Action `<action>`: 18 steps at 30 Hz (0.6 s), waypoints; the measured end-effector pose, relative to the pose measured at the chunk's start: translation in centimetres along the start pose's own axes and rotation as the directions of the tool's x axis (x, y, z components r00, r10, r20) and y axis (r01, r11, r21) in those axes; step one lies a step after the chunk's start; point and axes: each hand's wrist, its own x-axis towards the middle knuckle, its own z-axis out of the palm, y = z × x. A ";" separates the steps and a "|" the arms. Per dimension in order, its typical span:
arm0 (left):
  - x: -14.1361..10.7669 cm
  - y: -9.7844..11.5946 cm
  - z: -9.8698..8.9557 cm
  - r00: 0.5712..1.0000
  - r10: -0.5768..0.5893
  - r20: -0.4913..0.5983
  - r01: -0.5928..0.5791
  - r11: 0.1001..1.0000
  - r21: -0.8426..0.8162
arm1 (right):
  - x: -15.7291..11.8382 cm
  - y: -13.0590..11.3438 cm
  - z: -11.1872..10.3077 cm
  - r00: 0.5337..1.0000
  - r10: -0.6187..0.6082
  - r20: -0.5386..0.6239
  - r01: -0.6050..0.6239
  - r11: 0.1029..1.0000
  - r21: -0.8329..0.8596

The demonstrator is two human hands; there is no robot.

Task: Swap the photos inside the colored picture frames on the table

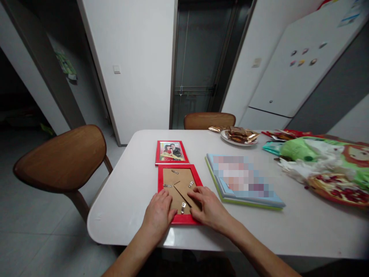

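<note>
A red picture frame point(184, 219) lies face down on the white table, its brown backing board point(171, 175) upward. Small metal clips point(183, 208) sit along the board's edges, and a dark slanting line crosses it. My left hand point(158, 211) is closed over the frame's lower left edge, thumb on the lower part of the board. At the lower right is my right hand point(211, 207), its fingers bent and its fingertips and thumb on the board around the end of the dark line. Touching the far edge, a second red picture frame point(172, 152) lies face up with a photo of two people.
Right of the frames is a stack of flat books or albums point(245, 179), its top blurred. Farther back stands a plate point(250, 144) with wrapped packets. A green bag point(302, 148) and an opened pomegranate point(340, 186) lie at right. Wooden chairs point(63, 159) flank the table.
</note>
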 end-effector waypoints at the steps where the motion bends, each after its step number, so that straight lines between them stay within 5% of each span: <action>1: 0.0 0.0 -0.1 1.000 -0.008 0.013 0.008 1.000 0.002 | 0.0 0.0 0.2 1.000 0.001 -0.010 -0.001 1.000 -0.021; 8: -1.2 0.1 0.3 0.999 -0.020 0.038 0.023 0.997 -0.080 | -0.9 0.1 0.6 0.994 0.021 -0.109 -0.029 0.997 -0.073; 18: -1.4 -0.1 0.3 0.996 0.091 0.008 -0.087 0.972 -0.216 | 0.1 0.2 0.1 0.998 -0.033 -0.052 0.031 0.998 -0.052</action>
